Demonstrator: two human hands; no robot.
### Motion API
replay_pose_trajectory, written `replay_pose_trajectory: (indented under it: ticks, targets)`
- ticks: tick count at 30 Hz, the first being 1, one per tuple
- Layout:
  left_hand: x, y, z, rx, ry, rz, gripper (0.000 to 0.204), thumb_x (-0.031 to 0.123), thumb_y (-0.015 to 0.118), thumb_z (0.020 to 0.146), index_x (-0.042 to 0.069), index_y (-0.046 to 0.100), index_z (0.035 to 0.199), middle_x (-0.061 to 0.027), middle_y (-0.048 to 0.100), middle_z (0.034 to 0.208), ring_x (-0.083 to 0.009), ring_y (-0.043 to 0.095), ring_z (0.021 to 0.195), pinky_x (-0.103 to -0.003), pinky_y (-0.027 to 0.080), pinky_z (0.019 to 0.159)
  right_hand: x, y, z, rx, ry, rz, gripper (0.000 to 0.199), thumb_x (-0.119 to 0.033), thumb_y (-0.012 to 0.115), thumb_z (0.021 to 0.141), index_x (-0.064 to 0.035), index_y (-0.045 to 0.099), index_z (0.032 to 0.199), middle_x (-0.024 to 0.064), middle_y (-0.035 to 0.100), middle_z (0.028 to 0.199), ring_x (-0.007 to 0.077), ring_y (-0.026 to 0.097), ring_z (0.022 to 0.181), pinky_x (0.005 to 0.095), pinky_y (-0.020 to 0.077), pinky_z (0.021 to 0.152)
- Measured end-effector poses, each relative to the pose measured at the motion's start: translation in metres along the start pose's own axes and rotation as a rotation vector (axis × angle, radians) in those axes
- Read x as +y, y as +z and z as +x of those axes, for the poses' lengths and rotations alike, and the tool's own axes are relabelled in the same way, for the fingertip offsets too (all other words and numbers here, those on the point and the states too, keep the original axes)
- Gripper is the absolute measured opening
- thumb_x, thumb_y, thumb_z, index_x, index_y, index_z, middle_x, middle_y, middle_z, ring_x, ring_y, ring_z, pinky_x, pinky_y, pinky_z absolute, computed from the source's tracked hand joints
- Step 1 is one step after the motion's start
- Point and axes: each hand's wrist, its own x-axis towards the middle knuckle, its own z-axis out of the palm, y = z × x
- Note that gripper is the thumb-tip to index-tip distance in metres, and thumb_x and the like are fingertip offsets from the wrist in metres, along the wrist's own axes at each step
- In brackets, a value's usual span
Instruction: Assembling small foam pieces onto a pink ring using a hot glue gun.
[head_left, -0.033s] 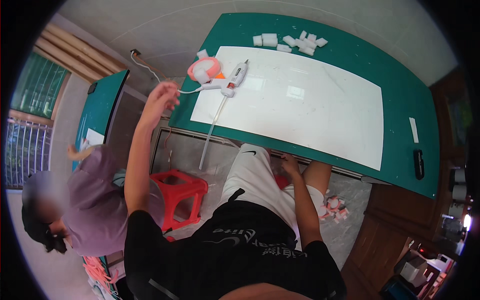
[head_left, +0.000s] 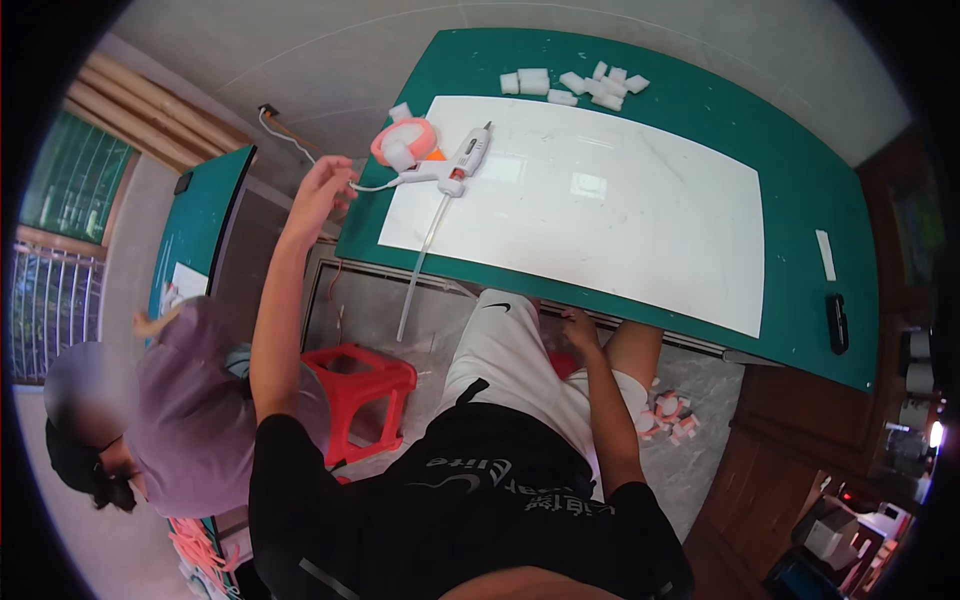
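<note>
Left hand (head_left: 325,188) is held at the left edge of the green-topped table (head_left: 810,190), fingers loosely curled next to the white power cable (head_left: 378,187); whether the cable is gripped cannot be told. Right hand (head_left: 577,328) is kept low by the lap at the table's near edge, fingers bent; whether anything is held cannot be told. White plastic hot-glue gun (head_left: 463,165) is laid on the left part of the glossy white rectangular board (head_left: 600,220), nozzle aimed toward the far side, long translucent glue stick (head_left: 421,260) stuck out behind, past the near edge. Pink ring-shaped roll (head_left: 431,131) is placed beside the gun's handle. White foam blocks (head_left: 534,80) are grouped beyond the board. White narrow strip (head_left: 825,255) and black oblong object (head_left: 836,323) are set at right. Red plastic stool (head_left: 372,372) is seen below left, near a seated co-worker in purple (head_left: 195,400).
</note>
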Motion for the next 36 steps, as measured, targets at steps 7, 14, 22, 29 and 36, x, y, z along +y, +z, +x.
replay_pose_trajectory:
  ticks: [7, 14, 22, 29, 36]
  targets:
    - [-0.014, 0.023, 0.104, 0.045, -0.218, 0.26, 0.045, 0.043, 0.065, 0.091, 0.01, 0.055, 0.12, -0.0004, 0.063, 0.092, -0.0092, 0.056, 0.078, -0.026, 0.042, 0.064, 0.004, -0.018, -0.001, 0.065, 0.06, 0.033, 0.03, -0.011, 0.06, 0.081, -0.002, 0.065, 0.109, 0.0145, 0.07, 0.093, 0.0208, 0.069, 0.072, 0.033, 0.0541, 0.064]
    - [-0.012, 0.042, 0.112, -0.017, -0.175, 0.033, 0.044, 0.029, 0.071, 0.089, 0.007, 0.053, 0.122, -0.0027, 0.065, 0.093, -0.0098, 0.061, 0.082, -0.024, 0.045, 0.064, -0.041, -0.046, -0.036, -0.001, -0.023, 0.012, 0.03, -0.017, 0.06, 0.086, -0.0028, 0.064, 0.113, 0.0135, 0.07, 0.099, 0.022, 0.067, 0.085, 0.0331, 0.052, 0.077]
    - [0.073, 0.08, 0.075, -0.142, 0.327, -0.028, 0.045, 0.014, 0.072, 0.089, 0.003, 0.051, 0.127, -0.008, 0.063, 0.106, -0.0132, 0.063, 0.089, -0.027, 0.051, 0.078, -0.291, -0.183, -0.146, -0.761, -0.456, 0.065, 0.034, -0.016, 0.065, 0.091, -0.0045, 0.059, 0.121, 0.0082, 0.068, 0.102, 0.0174, 0.066, 0.092, 0.0305, 0.0514, 0.082]
    - [0.119, 0.152, 0.046, -0.405, 0.574, 0.273, 0.042, 0.015, 0.071, 0.088, 0.005, 0.055, 0.125, -0.007, 0.064, 0.104, -0.0125, 0.063, 0.088, -0.028, 0.053, 0.074, -0.389, -0.225, -0.077, -0.066, -0.672, 0.172, 0.077, -0.012, 0.074, 0.081, -0.012, 0.033, 0.147, 0.0152, 0.048, 0.136, 0.0266, 0.051, 0.121, 0.0375, 0.0486, 0.094]
    - [0.124, 0.195, 0.046, -0.462, 0.646, 0.37, 0.044, 0.015, 0.071, 0.085, 0.007, 0.056, 0.125, -0.0102, 0.065, 0.106, -0.0193, 0.064, 0.088, -0.031, 0.052, 0.078, -0.376, -0.226, -0.013, -0.103, -0.649, 0.113, 0.099, -0.016, 0.079, 0.075, -0.0206, 0.02, 0.155, 0.0308, 0.047, 0.134, 0.0389, 0.05, 0.124, 0.0446, 0.0411, 0.105]
